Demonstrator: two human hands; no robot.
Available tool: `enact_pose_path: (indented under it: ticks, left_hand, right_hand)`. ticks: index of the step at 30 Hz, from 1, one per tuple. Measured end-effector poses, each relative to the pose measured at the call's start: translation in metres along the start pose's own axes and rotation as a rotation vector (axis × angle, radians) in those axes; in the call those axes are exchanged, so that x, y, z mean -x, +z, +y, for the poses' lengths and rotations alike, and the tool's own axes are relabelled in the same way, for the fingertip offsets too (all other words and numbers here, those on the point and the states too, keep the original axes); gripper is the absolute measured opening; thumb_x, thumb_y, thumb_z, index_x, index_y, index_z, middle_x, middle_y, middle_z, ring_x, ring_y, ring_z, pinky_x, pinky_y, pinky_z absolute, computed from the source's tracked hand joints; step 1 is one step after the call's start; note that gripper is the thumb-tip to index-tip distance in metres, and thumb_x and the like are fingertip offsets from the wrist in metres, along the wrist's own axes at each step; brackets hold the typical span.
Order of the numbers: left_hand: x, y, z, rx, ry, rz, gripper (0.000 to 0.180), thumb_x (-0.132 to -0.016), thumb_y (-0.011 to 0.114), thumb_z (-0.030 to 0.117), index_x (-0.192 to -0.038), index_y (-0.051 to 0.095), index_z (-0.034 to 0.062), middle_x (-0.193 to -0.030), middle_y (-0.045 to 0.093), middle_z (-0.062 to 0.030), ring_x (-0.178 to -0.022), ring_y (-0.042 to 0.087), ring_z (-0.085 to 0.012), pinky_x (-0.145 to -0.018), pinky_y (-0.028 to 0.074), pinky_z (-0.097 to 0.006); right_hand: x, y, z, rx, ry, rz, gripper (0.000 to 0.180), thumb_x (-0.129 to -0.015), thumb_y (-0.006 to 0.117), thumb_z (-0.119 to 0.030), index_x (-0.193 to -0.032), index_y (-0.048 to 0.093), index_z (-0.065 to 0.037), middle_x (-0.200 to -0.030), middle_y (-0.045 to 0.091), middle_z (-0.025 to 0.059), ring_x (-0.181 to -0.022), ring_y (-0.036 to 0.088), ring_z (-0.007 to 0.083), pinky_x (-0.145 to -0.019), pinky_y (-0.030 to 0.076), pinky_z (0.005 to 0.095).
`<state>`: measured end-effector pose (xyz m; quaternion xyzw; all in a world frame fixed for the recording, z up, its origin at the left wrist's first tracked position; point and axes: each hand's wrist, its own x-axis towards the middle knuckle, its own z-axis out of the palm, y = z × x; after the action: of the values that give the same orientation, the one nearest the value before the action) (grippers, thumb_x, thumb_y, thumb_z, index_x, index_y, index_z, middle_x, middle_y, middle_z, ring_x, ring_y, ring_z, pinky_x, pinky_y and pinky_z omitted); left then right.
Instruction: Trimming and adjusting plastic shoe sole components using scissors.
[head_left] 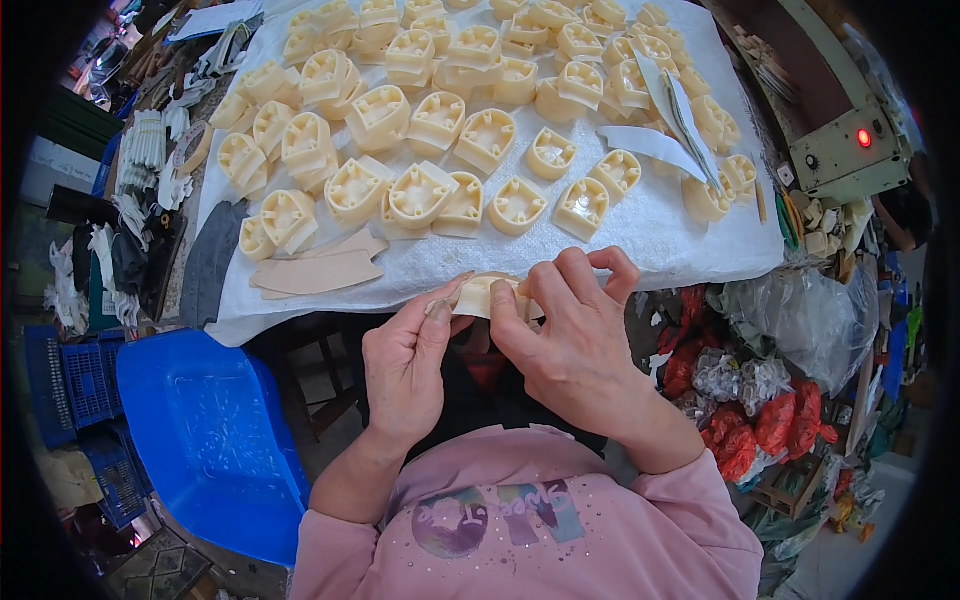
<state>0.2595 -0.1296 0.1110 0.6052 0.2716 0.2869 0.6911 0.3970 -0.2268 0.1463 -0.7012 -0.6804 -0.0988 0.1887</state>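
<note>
1. Hands: 2. Left hand (404, 365) pinches one end of 1 cream piece (478, 296); right hand (572, 335) grips the other end, thumb on its face, fingers curled.
2. That piece: held up between both, just off the near edge of the white-covered bench (690, 245).
3. On bench: dozens of cream hollow blocks (488, 138), overlapping, no exact count; at least 2 tan strips (318, 275), front left.
4. 1 blue tub (215, 440), lower left.
5. 1 control box (835, 160), 1 red light (864, 138).
</note>
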Motion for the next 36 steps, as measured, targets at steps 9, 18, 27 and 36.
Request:
enact_pose_path:
  ticks: [9,18,27,36]
  left_hand:
    - [0.003,0.003,0.001,-0.316,0.040,-0.026,0.032,-0.098,0.043,0.011,-0.119,0.055,-0.0080,-0.112,0.063,-0.0185,-0.100,0.061,-0.0181,-0.086,0.050,-0.030]
    - [-0.006,-0.016,0.002,0.072,0.062,-0.108,0.061,-0.098,0.040,0.032,-0.143,0.021,-0.0064,-0.130,0.050,-0.0219,-0.120,0.050,-0.0244,-0.102,0.036,-0.035]
    - [-0.016,-0.021,-0.033,0.508,-0.314,-0.508,0.082,-0.089,0.051,0.049,-0.145,0.018,-0.0013,-0.128,0.047,-0.0118,-0.113,0.049,-0.0219,-0.092,0.041,-0.038]
    - [-0.021,-0.020,-0.030,0.506,-0.451,-0.549,0.054,-0.092,0.045,0.041,-0.131,0.036,0.0047,-0.108,0.053,-0.0052,-0.094,0.053,-0.0136,-0.082,0.044,-0.029]
  right_hand:
    - [0.001,0.011,-0.003,0.024,0.018,0.008,0.028,-0.064,0.064,-0.012,-0.091,0.054,-0.010,-0.078,0.047,0.0032,-0.082,0.048,0.0208,-0.078,0.026,0.0442]
    - [0.011,0.028,0.018,-0.178,0.086,0.097,0.041,-0.058,0.070,-0.007,-0.097,0.059,-0.012,-0.082,0.049,0.0020,-0.084,0.048,0.0212,-0.082,0.026,0.0459]
    - [0.014,0.029,0.021,-0.386,0.011,0.078,0.042,-0.061,0.072,-0.009,-0.101,0.059,-0.013,-0.085,0.049,0.0009,-0.085,0.048,0.0215,-0.084,0.027,0.0451]
    - [0.013,0.026,0.020,-0.443,-0.088,0.033,0.036,-0.064,0.070,-0.007,-0.099,0.059,-0.011,-0.082,0.046,0.0020,-0.084,0.047,0.0212,-0.082,0.027,0.0446]
